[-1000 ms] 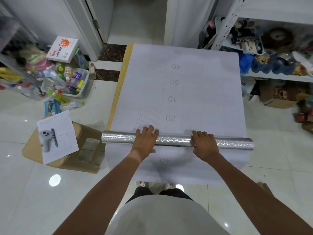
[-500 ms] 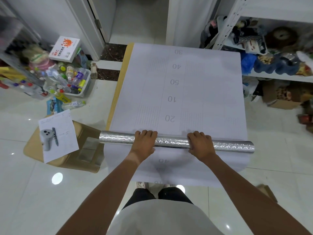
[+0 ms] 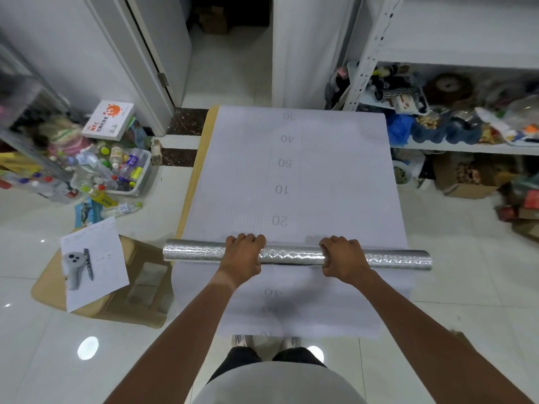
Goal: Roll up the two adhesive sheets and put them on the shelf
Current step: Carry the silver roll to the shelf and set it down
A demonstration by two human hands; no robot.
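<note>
A silver embossed adhesive sheet, wound into a long roll (image 3: pixel 291 256), lies across the near part of a table. Under it a second sheet (image 3: pixel 320 176) lies flat, white backing up, printed with numbers 10 to 50; its near end hangs over the table edge. My left hand (image 3: pixel 243 256) grips the roll left of its middle, fingers curled over the top. My right hand (image 3: pixel 342 258) grips it right of the middle the same way. The white metal shelf (image 3: pixel 466 147) stands at the right, its boards crowded with toys and bags.
The table's wooden edge (image 3: pixel 201 158) shows along the left. A cardboard box (image 3: pixel 140 287) with a paper, a controller (image 3: pixel 74 265) and a pen on it sits left of me. A bin of bottles (image 3: pixel 116 173) and more boxes stand on the tiled floor.
Both hands have closed more tightly round the roll, fingers curling over its top. The roll has barely shifted on the flat sheet.
</note>
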